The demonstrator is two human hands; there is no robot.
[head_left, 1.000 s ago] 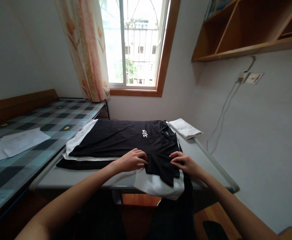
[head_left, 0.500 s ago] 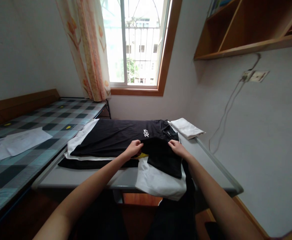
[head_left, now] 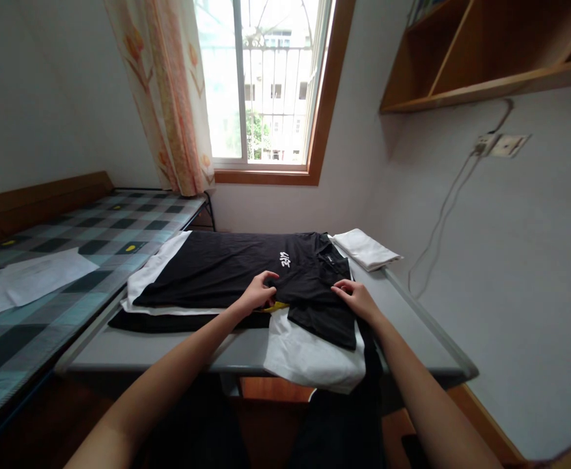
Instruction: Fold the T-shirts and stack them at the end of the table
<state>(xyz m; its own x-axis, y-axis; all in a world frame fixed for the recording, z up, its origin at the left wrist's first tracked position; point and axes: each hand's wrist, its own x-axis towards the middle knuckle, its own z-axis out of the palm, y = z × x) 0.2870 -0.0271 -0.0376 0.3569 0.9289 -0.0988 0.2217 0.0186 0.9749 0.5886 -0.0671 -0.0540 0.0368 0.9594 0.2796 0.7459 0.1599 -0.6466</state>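
A black T-shirt (head_left: 231, 270) with white lettering lies spread flat, its collar toward the right. Beneath it show the edges of a white T-shirt (head_left: 314, 355), whose sleeve hangs over the table's front edge, and a further black garment (head_left: 168, 321). My left hand (head_left: 257, 292) is at the near edge of the black T-shirt, thumb and forefinger apart, a bit of yellow cloth (head_left: 279, 305) beside it. Over the shirt's sleeve end, my right hand (head_left: 356, 298) has its fingers stretched out and grips nothing.
The garments lie on a grey table (head_left: 426, 345). A folded white cloth (head_left: 366, 249) sits at its back right corner. Left of the table is a bed (head_left: 119, 225) with a checked sheet and papers (head_left: 45, 277). A wooden shelf (head_left: 461, 91) hangs upper right, with a cable below.
Both hands have let go of the black T-shirt's cloth, which was lifted and stretched between them. That part now lies flat, and the fingers have opened.
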